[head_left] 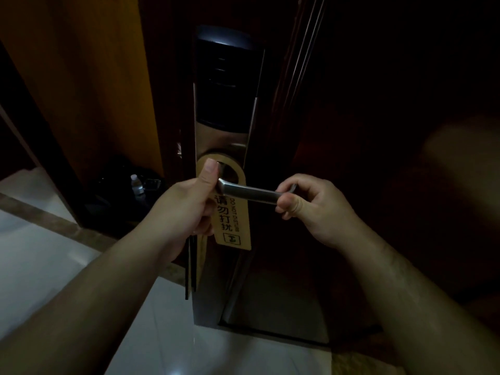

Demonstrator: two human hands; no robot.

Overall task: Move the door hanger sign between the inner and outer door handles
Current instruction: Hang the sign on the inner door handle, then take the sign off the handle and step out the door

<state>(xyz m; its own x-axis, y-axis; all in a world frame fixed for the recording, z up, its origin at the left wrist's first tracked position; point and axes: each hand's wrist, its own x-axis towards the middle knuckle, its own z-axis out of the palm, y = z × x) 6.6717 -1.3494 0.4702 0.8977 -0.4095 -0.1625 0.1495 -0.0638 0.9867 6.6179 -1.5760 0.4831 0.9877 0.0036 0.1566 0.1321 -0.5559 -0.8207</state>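
Note:
A tan door hanger sign point(231, 226) with black characters and "DO NOT DISTURB" has its round loop around the base of a silver lever door handle point(249, 194). The handle belongs to an electronic lock plate point(221, 104) on a dark wooden door seen edge-on. My left hand point(186, 209) pinches the sign's left edge, thumb on the loop. My right hand point(305, 204) grips the free end of the handle. The handle on the door's other face is hidden.
The door's edge point(189, 266) points toward me and the door stands ajar. A dark bag with a water bottle point(136, 184) lies on the floor to the left, beside an orange-brown wall panel point(94, 77). Pale glossy floor tiles point(67, 261) spread below.

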